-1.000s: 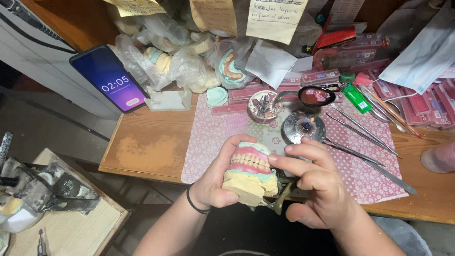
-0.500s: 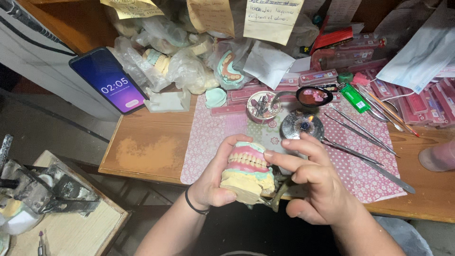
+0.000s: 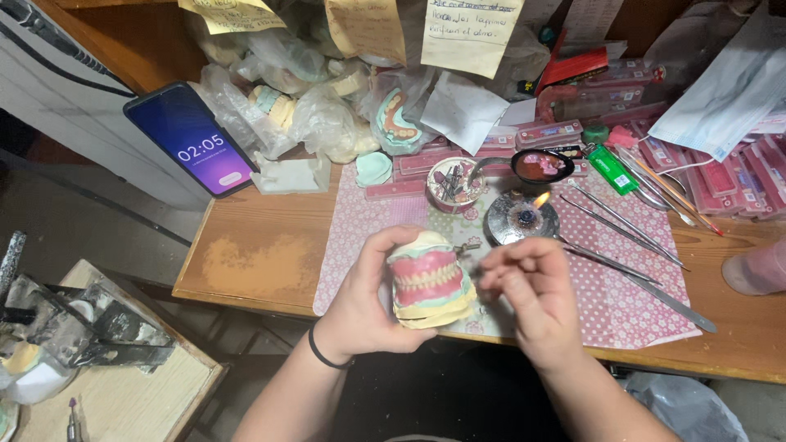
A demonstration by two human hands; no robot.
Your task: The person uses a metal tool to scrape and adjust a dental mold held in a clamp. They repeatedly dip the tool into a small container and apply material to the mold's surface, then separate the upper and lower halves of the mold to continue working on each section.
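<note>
— Pink wax gums and pale teeth, that was the dental model (image 3: 431, 282), sitting on cream-coloured plaster. Where did it sit relative to the hands?

— The left hand (image 3: 368, 299) was wrapped around its left side, thumb over the top and fingers behind, gripping it upright above the near edge of the desk (image 3: 254, 245). The teeth faced the camera.

— And the right hand (image 3: 532, 290)?

— Just beside the model on its right, fingers curled and pinched together. It may have held a thin tool, but I could not tell what was between the fingertips. It was not touching the model as far as I could see.

— What lay under them?

— The pink patterned mat (image 3: 622, 295), which reached the near edge of the desk. Beyond the hands, toward the middle of the mat, a small burner (image 3: 521, 217) was lit, with a dark spoon (image 3: 536, 166) of pink wax behind it and a little round tin (image 3: 454, 182) to its left.

— Anything else?

— Several slim metal tools (image 3: 630, 225) were lined up on the right part of the mat, a green lighter (image 3: 610, 168) lay farther back, and a phone (image 3: 195, 139) leaned at the back left corner.
</note>
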